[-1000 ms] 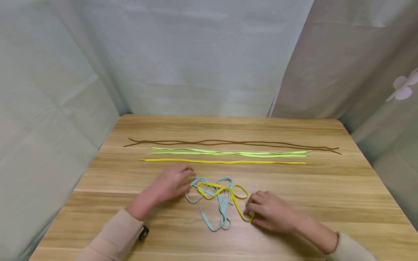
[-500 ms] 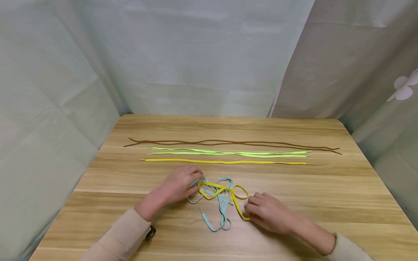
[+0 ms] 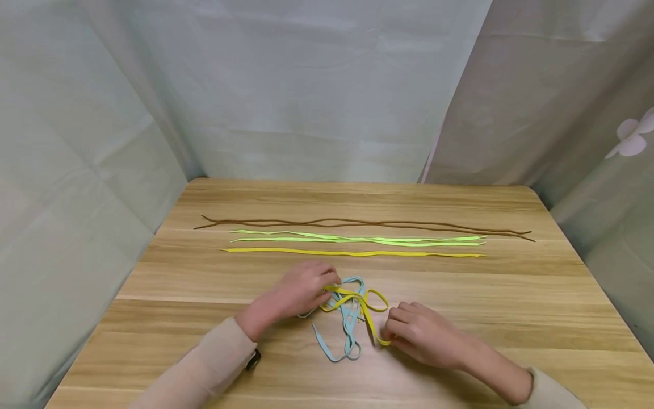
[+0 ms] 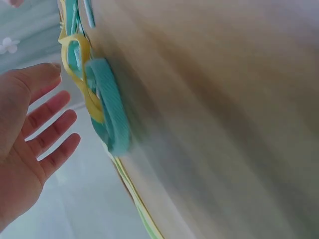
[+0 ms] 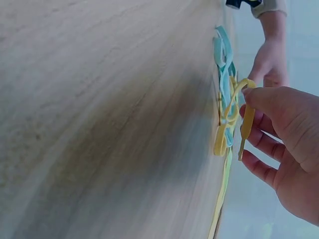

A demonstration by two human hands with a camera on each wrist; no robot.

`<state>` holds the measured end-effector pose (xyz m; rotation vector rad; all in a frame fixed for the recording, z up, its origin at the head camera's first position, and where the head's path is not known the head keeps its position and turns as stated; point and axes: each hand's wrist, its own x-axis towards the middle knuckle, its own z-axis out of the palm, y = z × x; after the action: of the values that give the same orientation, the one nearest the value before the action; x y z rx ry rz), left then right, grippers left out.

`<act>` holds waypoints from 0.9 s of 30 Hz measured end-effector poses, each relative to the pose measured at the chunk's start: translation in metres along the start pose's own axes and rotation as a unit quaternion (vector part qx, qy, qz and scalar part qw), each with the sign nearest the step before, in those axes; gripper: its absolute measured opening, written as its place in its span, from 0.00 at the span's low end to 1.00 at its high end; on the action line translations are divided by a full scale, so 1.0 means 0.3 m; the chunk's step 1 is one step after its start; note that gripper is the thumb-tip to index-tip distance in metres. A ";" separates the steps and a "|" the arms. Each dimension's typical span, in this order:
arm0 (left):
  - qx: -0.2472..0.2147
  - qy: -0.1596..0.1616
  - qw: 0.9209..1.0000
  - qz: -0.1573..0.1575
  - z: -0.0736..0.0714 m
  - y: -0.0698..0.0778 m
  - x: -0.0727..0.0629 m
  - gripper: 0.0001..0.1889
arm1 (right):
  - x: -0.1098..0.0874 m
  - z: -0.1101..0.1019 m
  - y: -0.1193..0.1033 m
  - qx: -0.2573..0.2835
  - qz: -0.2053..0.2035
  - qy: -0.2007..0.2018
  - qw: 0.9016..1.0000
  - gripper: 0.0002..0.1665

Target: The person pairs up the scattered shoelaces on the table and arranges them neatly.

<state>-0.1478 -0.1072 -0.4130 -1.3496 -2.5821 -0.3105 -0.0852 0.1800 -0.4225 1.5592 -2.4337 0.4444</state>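
Observation:
A yellow shoelace (image 3: 369, 324) lies looped over a tangle of light blue shoelace (image 3: 349, 329) in the head view. My right hand (image 3: 424, 335) pinches the yellow lace near one end between thumb and fingers; in the right wrist view the tip of the yellow lace (image 5: 247, 129) hangs below the thumb. My left hand (image 3: 301, 289) is over the left side of the tangle, covering part of it. Seen from the left wrist, its fingers (image 4: 55, 124) are spread and relaxed with nothing between them, beside the blue loop (image 4: 115, 112).
Behind the tangle, a straight yellow shoelace (image 3: 352, 254), lime green shoelaces (image 3: 398, 245) and brown laces (image 3: 265, 221) stretch across the wooden table (image 3: 153, 329). Pale cloth curtains (image 3: 306, 96) hang around the table's back and sides.
My left hand has moved right, from the left edge of the tangle to over it. The right hand has barely shifted, and its fingers have closed on the yellow shoelace's end.

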 end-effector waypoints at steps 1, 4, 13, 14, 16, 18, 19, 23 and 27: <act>0.004 0.001 1.000 0.006 0.002 0.004 0.011 0.10 | 0.001 -0.002 -0.002 0.001 -0.003 0.001 1.000 0.03; 0.019 0.001 1.000 0.021 0.010 0.017 0.042 0.08 | 0.005 -0.009 -0.009 0.001 -0.006 0.000 1.000 0.03; 0.044 -0.034 0.998 0.034 0.023 0.060 0.133 0.07 | 0.006 -0.013 -0.012 0.001 -0.007 0.008 1.000 0.01; 0.046 -0.040 0.997 0.037 0.026 0.064 0.142 0.07 | 0.006 -0.012 -0.010 0.002 -0.008 0.009 1.000 0.01; 0.055 -0.055 0.996 0.043 0.033 0.072 0.156 0.07 | 0.004 -0.009 -0.009 0.005 -0.004 0.002 1.000 0.03; 0.062 -0.065 0.995 0.051 0.045 0.078 0.167 0.07 | 0.003 -0.008 -0.009 0.010 0.002 -0.006 1.000 0.03; 0.065 -0.068 0.994 0.055 0.051 0.081 0.171 0.07 | 0.002 -0.007 -0.009 0.011 0.006 -0.009 1.000 0.03; 0.072 -0.071 0.993 0.065 0.071 0.091 0.180 0.05 | -0.002 -0.002 -0.004 0.012 0.006 -0.005 1.000 0.04; 0.078 -0.072 0.992 0.070 0.082 0.103 0.187 0.02 | -0.004 0.004 0.005 0.008 -0.005 0.013 1.000 0.02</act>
<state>-0.1558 -0.0393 -0.4181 -1.5352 -2.5442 0.0110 -0.0862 0.1810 -0.4243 1.5599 -2.4081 0.4808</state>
